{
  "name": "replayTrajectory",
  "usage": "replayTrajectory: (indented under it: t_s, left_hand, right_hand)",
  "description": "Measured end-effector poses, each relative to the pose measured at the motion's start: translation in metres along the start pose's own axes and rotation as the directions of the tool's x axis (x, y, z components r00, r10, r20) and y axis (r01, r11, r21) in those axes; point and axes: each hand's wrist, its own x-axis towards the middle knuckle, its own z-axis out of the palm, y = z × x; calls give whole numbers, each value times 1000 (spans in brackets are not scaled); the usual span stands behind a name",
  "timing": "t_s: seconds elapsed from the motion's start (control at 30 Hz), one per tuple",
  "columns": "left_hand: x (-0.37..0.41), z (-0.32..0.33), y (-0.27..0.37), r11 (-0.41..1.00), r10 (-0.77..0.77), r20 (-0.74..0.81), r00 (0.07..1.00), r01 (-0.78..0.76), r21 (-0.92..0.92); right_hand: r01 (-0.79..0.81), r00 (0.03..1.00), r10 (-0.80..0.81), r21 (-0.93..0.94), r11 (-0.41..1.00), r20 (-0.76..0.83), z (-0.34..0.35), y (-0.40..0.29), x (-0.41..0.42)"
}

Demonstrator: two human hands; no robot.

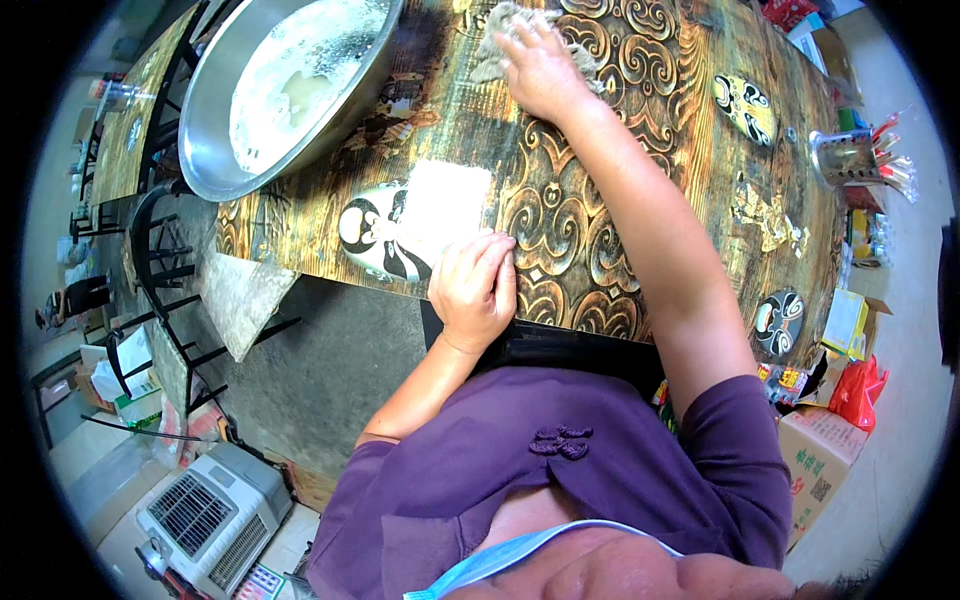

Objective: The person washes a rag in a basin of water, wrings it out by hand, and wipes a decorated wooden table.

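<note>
My right hand (551, 79) is stretched across a patterned wooden-look table (480, 127), fingers spread over a crumpled greyish cloth (491, 64) that it presses on the tabletop. Near the table's front edge, my left hand (472, 289) rests with its fingers curled together, and nothing shows in them. Just beyond its knuckles is a bright white rectangular patch (448, 199); overexposure hides whether it is paper or glare. Beside that, a black-and-white painted opera-mask picture (375, 232) is partly covered by the patch. A large metal basin (196, 142) with foamy water (300, 90) stands at the left.
A perforated metal holder (832, 159) with wrapped utensils stands at the table's right side. Cardboard boxes (821, 465) and a red plastic bag (859, 394) lie beyond. At left are a black-framed chair (154, 262) and a grey pet carrier (217, 510).
</note>
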Motion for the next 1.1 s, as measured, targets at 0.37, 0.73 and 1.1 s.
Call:
replayTrajectory:
  t_s: [0.37, 0.73, 1.1]
  left_hand:
    - [-7, -4, -7, 962, -105, -192, 976, 50, -270]
    - [-35, 25, 41, 898, 128, 248, 960, -6, -440]
    - [-16, 22, -13, 979, 198, 35, 980, -199, 34]
  right_hand:
    - [288, 949, -314, 515, 807, -38, -73, -25, -164]
    - [9, 999, -40, 874, 485, 12, -123, -34, -307]
    - [-163, 932, 255, 330, 930, -259, -105, 23, -372]
